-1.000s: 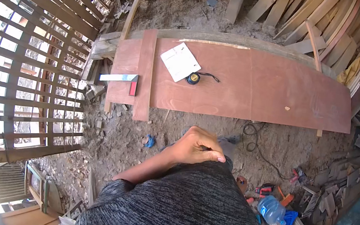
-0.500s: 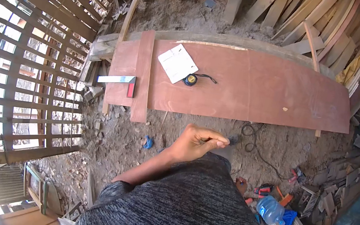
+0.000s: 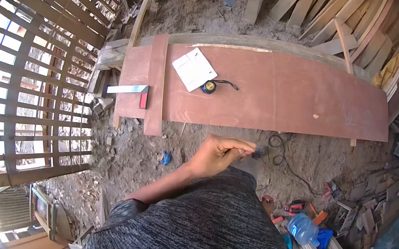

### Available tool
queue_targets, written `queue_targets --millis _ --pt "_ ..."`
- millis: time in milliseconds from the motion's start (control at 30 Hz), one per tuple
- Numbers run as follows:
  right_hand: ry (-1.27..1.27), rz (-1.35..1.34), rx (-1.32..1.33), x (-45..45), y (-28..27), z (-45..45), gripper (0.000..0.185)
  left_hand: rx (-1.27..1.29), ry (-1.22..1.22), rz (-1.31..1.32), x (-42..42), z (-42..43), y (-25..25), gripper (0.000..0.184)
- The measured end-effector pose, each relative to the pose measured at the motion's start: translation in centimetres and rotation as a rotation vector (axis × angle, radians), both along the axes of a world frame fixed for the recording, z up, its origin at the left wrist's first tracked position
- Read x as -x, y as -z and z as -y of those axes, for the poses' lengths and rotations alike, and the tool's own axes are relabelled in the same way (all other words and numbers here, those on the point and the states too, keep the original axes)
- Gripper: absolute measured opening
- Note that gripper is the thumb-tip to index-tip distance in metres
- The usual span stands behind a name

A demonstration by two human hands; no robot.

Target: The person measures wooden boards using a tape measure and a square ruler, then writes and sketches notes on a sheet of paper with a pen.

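Observation:
My left hand (image 3: 218,155) is raised in front of my shirt, thumb and fingertips pressed together; anything between them is too small or hidden to make out. My right hand does not show. Beyond the left hand lies a long reddish plywood sheet (image 3: 247,90). On it are a white marked card (image 3: 194,70), a black and yellow tape measure (image 3: 209,86) touching the card's lower right edge, and a narrow plywood strip (image 3: 156,85) laid across the left end. A try square (image 3: 129,89) with a red-faced handle rests at that strip's left side.
A black cable (image 3: 283,159) curls on the dirt floor. At the lower right are a clear blue bottle (image 3: 302,229), a red and black tool (image 3: 294,207) and wood scraps (image 3: 365,221). Boards (image 3: 288,2) lean at the back. A slatted wall (image 3: 24,69) stands at the left.
My left hand has turned slightly and risen a little away from my shirt, its fingers still together. The view has shifted slightly; the things on the plywood keep their places.

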State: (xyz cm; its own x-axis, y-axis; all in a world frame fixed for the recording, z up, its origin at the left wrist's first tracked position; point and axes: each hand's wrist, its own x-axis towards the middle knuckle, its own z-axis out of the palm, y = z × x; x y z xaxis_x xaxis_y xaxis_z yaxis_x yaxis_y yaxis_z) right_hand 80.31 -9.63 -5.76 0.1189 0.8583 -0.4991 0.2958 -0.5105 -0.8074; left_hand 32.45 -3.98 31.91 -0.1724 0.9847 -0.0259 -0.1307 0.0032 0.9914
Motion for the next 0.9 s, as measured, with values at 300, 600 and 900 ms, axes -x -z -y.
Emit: queue_targets --millis 300,600,900 --pt "0.015 0.058 -0.083 0.7 0.0 0.3 0.011 0.154 0.079 0.199 1.0 1.0 -0.6 0.010" --pt "-0.190 0.190 -0.380 -0.2 3.2 0.7 0.010 -0.212 -0.068 0.111 1.7 1.6 2.7 0.100" --pt "-0.012 0.046 -0.015 1.7 -0.3 -0.8 0.008 -0.285 0.105 0.129 1.4 1.7 -3.7 0.094"
